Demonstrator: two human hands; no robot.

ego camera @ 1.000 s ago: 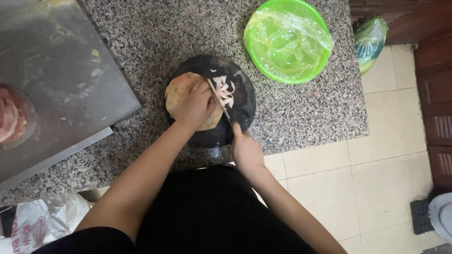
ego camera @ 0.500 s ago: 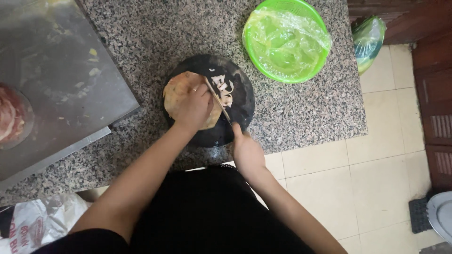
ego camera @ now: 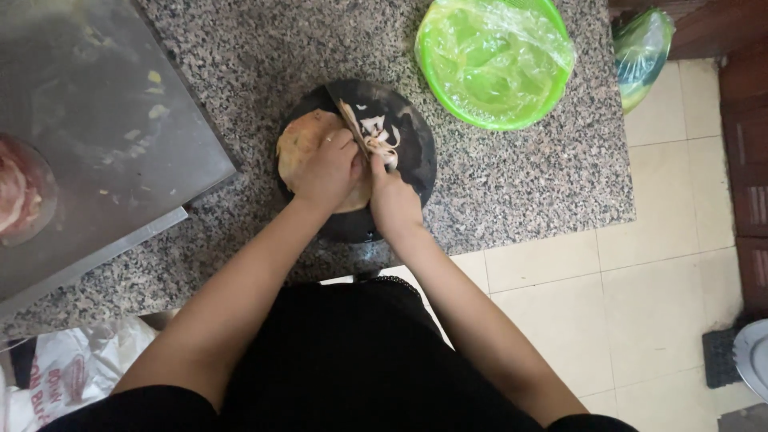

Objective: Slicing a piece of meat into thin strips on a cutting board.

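Flatbread (ego camera: 308,148), round and tan, lies on the left part of a dark round board (ego camera: 412,152) on the speckled granite desk (ego camera: 512,192). Far left on the desk sits a grey metal tray (ego camera: 96,136), and at its left edge a round dish of pinkish food (ego camera: 20,196). The left hand (ego camera: 328,168) presses down on the flatbread, palm flat and fingers curled over its right edge, covering much of it. Just to its right, the right hand (ego camera: 392,200) is closed around the handle of a knife (ego camera: 352,120), whose blade runs along the flatbread's right edge. Pale cut strips (ego camera: 382,136) lie on the board just right of the blade. Farther right and far on the desk stands a green bowl (ego camera: 492,60) covered with clear film.
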